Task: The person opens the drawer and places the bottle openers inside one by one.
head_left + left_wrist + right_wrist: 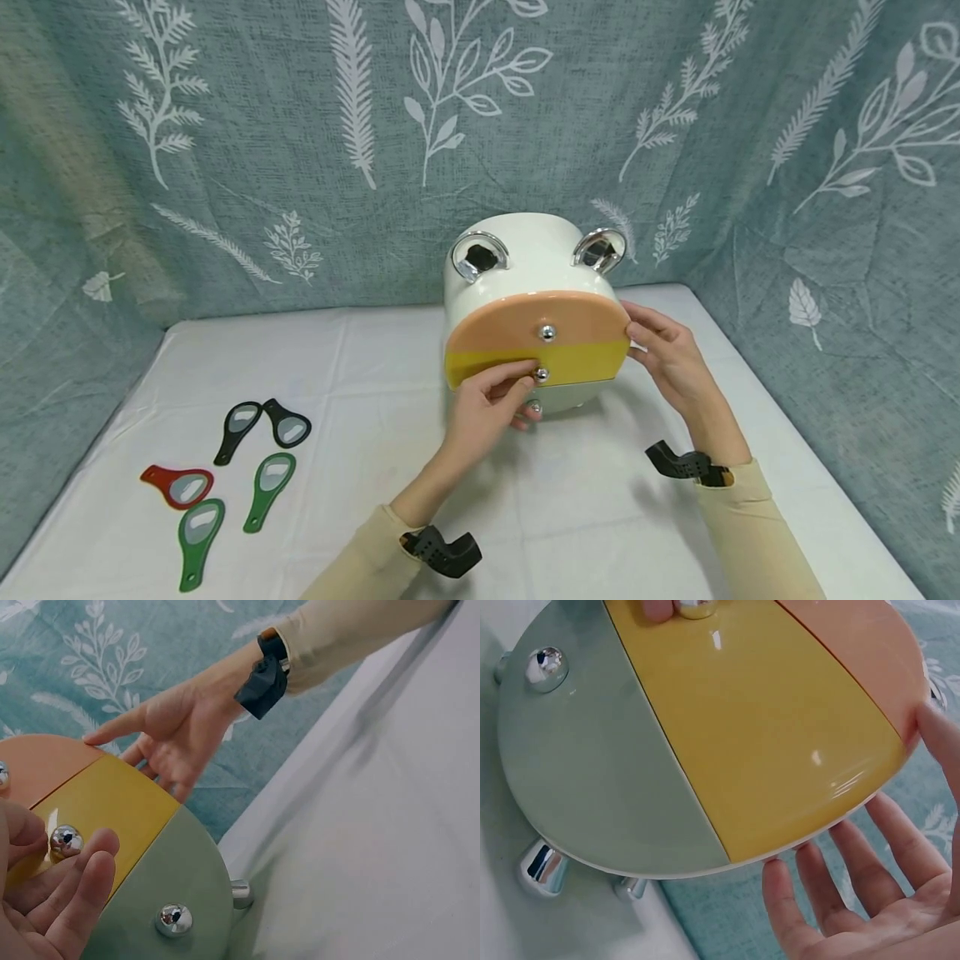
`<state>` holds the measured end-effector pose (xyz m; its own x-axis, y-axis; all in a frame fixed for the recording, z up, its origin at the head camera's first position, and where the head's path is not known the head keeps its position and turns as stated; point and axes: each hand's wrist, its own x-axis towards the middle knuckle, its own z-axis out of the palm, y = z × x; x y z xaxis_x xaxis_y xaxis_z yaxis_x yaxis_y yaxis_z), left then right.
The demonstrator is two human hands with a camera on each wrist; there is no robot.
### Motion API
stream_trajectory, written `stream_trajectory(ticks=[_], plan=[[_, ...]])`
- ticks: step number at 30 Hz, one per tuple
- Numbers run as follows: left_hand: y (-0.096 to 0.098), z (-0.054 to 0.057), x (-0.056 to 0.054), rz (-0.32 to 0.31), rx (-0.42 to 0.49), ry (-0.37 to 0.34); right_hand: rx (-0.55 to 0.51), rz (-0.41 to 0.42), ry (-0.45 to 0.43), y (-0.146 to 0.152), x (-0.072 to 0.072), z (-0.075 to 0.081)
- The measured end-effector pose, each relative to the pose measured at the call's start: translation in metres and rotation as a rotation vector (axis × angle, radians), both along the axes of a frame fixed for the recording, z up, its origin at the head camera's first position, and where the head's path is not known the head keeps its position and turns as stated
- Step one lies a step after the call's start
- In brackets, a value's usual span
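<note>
A rounded white cabinet (525,242) carries three stacked drawer fronts: an orange drawer (502,321), a yellow drawer (588,365) and a pale green drawer (572,397). Each front bears a round silver knob. My left hand (483,408) pinches the yellow drawer's knob (66,841) between thumb and finger. At the cabinet's right side is my right hand (671,350), its thumb against the edge of the front and its fairly straight fingers (866,866) along the side. In the right wrist view the yellow and green fronts look about flush.
To the left on the white cloth (360,467) lie several magnifying glasses: two black ones (240,419), a red one (180,485) and two green ones (272,479). Two silver-rimmed eye shapes (480,257) stick up from the cabinet. A patterned teal curtain (300,125) hangs behind.
</note>
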<state>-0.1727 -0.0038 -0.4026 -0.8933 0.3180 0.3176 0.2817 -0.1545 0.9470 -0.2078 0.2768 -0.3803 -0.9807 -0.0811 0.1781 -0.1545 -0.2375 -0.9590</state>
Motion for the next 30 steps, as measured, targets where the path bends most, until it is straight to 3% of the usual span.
stream_trajectory(ticks=[11, 30], plan=[[0.008, 0.003, -0.004, 0.05, -0.014, -0.022, 0.03, -0.009, -0.012, 0.001, 0.001, 0.003], [0.011, 0.002, -0.004, 0.04, 0.019, -0.044, 0.023, -0.001, -0.021, 0.001, 0.001, 0.002]])
